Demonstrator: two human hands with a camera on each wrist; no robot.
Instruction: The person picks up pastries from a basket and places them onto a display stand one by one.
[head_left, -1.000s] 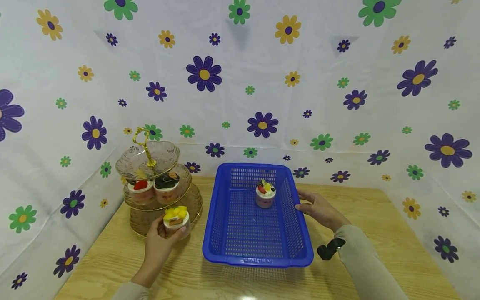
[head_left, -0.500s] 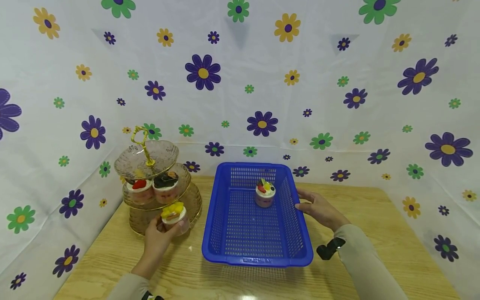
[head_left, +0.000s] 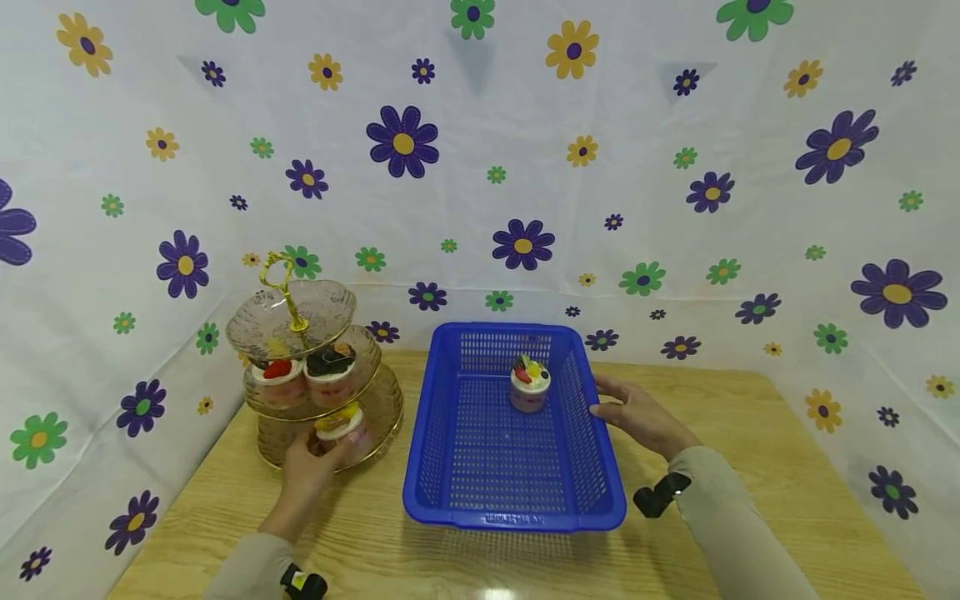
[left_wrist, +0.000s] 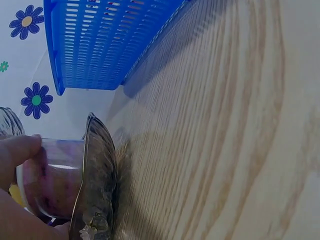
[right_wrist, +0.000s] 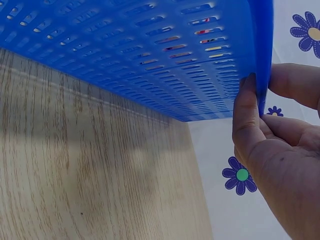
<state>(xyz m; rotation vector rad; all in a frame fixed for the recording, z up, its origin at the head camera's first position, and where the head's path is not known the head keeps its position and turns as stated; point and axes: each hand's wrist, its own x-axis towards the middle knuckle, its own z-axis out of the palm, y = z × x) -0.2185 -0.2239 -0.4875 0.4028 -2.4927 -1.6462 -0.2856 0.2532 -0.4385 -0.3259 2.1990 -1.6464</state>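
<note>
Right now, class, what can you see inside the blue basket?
One fruit-topped dessert cup stands toward the far end of the blue basket; whatever is directly beneath it is covered.

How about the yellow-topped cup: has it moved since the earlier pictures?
Yes. Against the tiered stand, the yellow-topped cup in the left hand has moved left and inward, farther over the bottom tier.

Tabletop (head_left: 750,475) carries 1 basket (head_left: 510,446), 1 stand (head_left: 300,325) w/ 3 tiers (head_left: 387,408) nr. L edge, and min. 4 dessert cups (head_left: 341,428).
</note>
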